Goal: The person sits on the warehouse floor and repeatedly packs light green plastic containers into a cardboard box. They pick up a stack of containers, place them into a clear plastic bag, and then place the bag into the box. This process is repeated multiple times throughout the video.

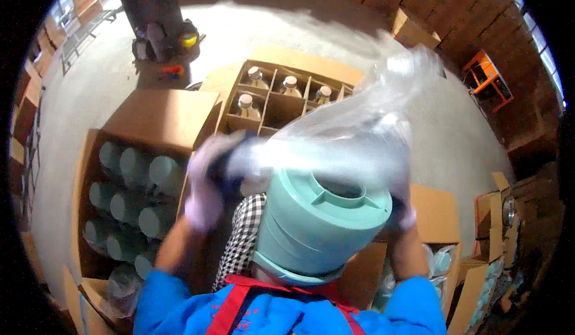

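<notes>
A clear plastic bag (359, 113), smeared by motion, stretches between my hands over a teal plastic vessel (317, 227). The vessel stands slightly tilted close to my body, and a raised ring with ribs shows on its top. My left hand (206, 182), in a white and dark glove, is closed on the bag's left edge, its fingers blurred. At the right edge my gloved right hand (404, 206) is closed on the plastic, partly hidden behind it and the vessel. Black-and-white checked cloth (242, 230) lies beside the vessel.
On the left, a carton (78, 191) holds several teal cylinders. Ahead, a divided carton (230, 122) contains capped bottles. Another open carton (434, 215) with plastic-wrapped items sits at right. Stacked boxes, a dark pillar (150, 5) and an orange frame (488, 80) stand farther off.
</notes>
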The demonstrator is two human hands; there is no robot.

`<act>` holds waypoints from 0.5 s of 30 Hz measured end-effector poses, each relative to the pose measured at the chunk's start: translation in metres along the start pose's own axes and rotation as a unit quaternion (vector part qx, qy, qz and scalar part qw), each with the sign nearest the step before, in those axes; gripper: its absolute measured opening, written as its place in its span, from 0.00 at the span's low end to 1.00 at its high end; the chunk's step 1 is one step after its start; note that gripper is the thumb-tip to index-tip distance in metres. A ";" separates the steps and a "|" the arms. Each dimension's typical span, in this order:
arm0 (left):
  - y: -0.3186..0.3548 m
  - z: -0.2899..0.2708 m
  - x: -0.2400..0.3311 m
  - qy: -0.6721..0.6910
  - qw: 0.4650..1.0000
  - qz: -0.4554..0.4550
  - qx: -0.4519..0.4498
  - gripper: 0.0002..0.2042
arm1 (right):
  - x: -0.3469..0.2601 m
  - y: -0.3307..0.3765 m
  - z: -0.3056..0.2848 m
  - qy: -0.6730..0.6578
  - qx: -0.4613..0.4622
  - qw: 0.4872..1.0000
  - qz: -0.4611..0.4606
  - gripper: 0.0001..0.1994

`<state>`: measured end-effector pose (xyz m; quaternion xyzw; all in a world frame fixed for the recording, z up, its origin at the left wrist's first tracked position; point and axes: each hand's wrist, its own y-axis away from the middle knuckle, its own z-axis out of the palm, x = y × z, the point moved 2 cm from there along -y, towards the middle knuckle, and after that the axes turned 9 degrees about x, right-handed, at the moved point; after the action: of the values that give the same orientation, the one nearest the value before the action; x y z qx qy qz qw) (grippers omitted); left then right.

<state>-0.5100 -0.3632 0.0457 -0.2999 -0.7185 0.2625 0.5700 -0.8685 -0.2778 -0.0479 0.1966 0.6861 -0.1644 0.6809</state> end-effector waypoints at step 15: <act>0.279 -0.064 0.018 -0.106 0.966 -0.018 -0.237 0.18 | 0.046 0.216 0.092 0.026 -0.012 0.994 -0.107 0.21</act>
<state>-0.4137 -0.1575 -0.1297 -0.3842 -0.8214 0.1051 0.4081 -0.6816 -0.1332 -0.0867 0.1182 0.7226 -0.2230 0.6435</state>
